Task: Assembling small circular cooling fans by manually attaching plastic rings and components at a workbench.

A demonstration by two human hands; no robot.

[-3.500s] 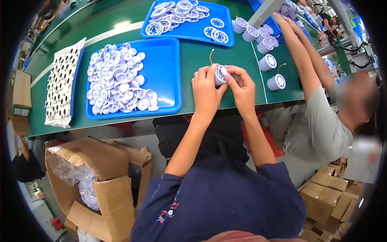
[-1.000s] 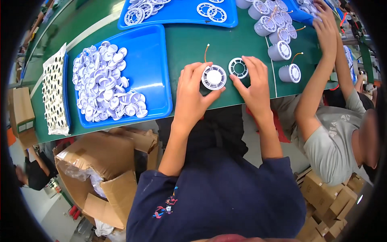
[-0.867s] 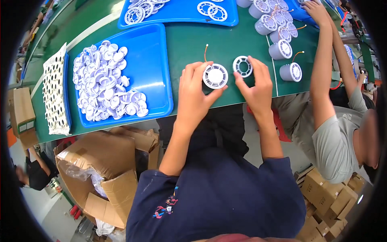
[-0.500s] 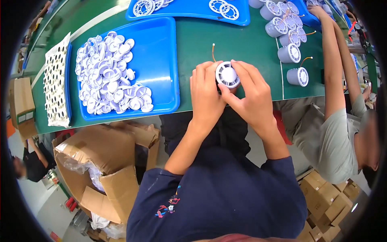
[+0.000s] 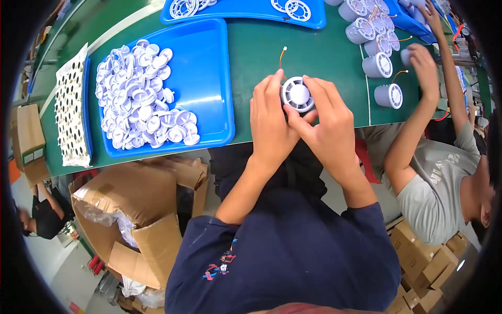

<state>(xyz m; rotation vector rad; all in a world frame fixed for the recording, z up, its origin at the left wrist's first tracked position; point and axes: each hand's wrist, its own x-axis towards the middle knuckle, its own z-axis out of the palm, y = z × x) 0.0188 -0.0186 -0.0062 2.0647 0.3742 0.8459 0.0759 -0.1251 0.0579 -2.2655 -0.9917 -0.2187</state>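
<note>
A white cylindrical housing, its top a slotted ring with a round disc in the middle, is held upright at the table's near edge. My left hand wraps its left side, while my right hand closes on it from the right with the thumb in front. Behind the left fingers a thin wire with a small white connector sticks up. The housing's lower body is hidden by my hands. To the left, white round caps with stems are heaped in a blue tray.
A perforated white sheet lies beyond the tray. Slotted rings rest in another blue tray at the back. Wired housings stand along the right, near a co-worker's hand. An open cardboard box stands below the table.
Both my hands keep hold of the housing, with only slight shifts. The co-worker's nearer hand has come back from the far blue bin toward the housings on the right.
</note>
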